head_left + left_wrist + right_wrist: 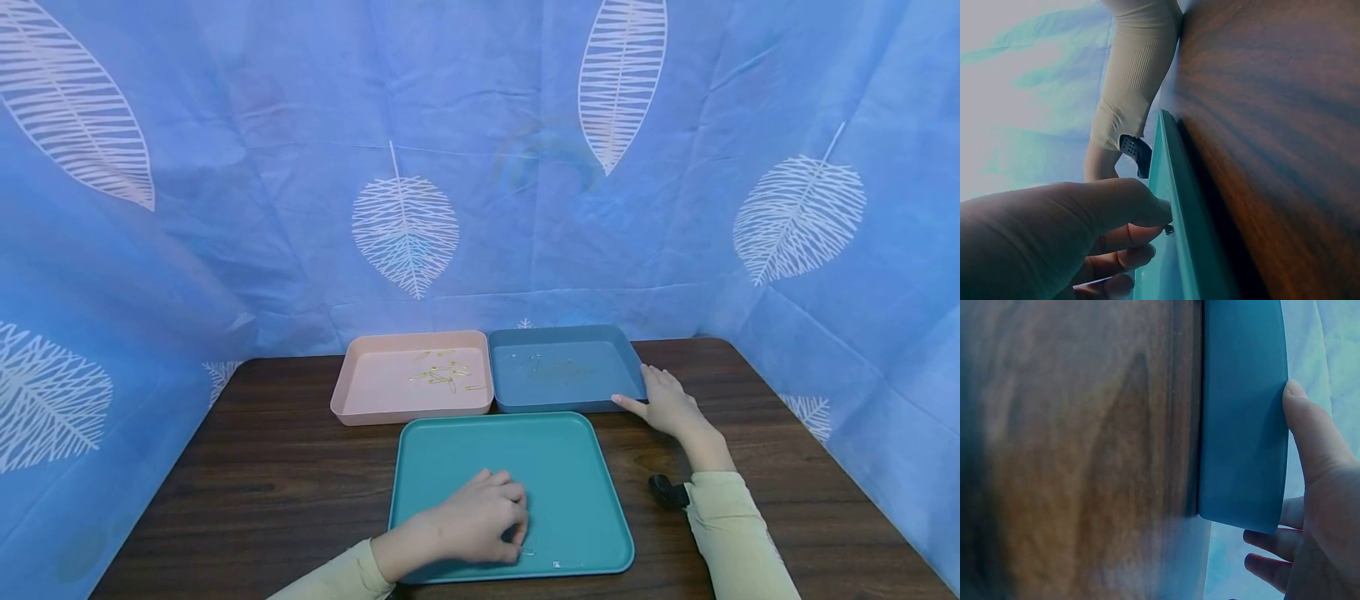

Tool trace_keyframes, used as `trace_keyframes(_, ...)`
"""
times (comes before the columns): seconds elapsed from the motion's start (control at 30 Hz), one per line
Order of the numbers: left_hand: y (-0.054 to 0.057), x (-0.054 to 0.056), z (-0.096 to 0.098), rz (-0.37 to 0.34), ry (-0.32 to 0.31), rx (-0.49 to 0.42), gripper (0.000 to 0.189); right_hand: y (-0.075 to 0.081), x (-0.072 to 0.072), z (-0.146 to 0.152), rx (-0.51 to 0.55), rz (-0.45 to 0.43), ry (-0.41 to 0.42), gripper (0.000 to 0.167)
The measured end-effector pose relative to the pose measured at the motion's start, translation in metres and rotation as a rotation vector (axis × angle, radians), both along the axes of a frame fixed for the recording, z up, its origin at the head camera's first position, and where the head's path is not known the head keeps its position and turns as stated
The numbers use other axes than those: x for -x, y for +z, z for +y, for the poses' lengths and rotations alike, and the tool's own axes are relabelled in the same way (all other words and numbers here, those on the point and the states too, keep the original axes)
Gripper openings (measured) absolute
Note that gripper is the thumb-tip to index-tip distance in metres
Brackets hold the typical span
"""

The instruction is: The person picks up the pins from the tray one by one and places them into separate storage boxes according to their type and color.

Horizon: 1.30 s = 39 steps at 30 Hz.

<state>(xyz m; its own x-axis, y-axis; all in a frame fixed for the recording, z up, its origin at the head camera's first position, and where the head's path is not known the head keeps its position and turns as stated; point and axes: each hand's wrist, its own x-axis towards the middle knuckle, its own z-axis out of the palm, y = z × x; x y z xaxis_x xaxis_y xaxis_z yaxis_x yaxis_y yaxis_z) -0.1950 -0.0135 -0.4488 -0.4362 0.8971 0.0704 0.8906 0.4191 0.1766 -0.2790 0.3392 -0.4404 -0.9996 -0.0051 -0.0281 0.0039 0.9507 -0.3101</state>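
My left hand (483, 518) is low over the teal tray (517, 467), its fingers curled and thumb against forefinger. At those fingertips lies a small, thin silver wire pin (528, 552), too small to tell its exact kind; the left wrist view shows a dark, shiny bit (1169, 230) of it by the thumb. A second small shiny piece (557, 564) lies near the tray's front rim. At the blue tray's (558, 405) front right corner rests my right hand (671, 407), thumb on the rim, the other fingers fairly straight along its side.
A pink tray (408, 414) with several gold wire pins (442, 375) stands left of the blue one. Faint small pieces (536, 363) lie inside the blue tray. All the trays stand on a dark wooden table (285, 475), backed by a blue leaf-patterned cloth (480, 250).
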Motion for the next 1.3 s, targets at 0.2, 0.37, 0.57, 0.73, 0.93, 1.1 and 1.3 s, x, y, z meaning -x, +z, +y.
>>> trace_keyframes(0.2,0.003,0.003,-0.001,0.032,-0.016,-0.034,0.025,-0.002,0.0,0.0,0.0,0.002,-0.003,0.103)
trace_keyframes(0.37,0.006,0.009,-0.001,0.104,-0.02,-0.069,0.023,-0.003,0.002,0.001,-0.01,0.007,-0.003,0.103)
trace_keyframes(0.57,0.012,0.015,0.001,0.139,0.002,-0.073,0.023,-0.003,0.001,0.001,-0.012,0.009,-0.002,0.102)
trace_keyframes(0.73,0.016,0.022,0.004,0.165,0.019,-0.071,0.021,-0.001,0.0,0.0,-0.002,0.005,-0.002,0.102)
trace_keyframes(0.93,0.025,0.03,0.01,0.213,0.023,-0.071,0.02,-0.001,0.0,0.0,-0.007,0.004,-0.005,0.102)
trace_keyframes(1.1,0.03,0.037,0.015,0.268,0.018,-0.077,0.018,0.0,0.0,-0.001,-0.011,0.006,-0.005,0.101)
trace_keyframes(1.3,0.035,0.047,0.022,0.325,0.022,-0.087,0.016,0.002,0.0,-0.001,-0.026,0.017,0.003,0.1)
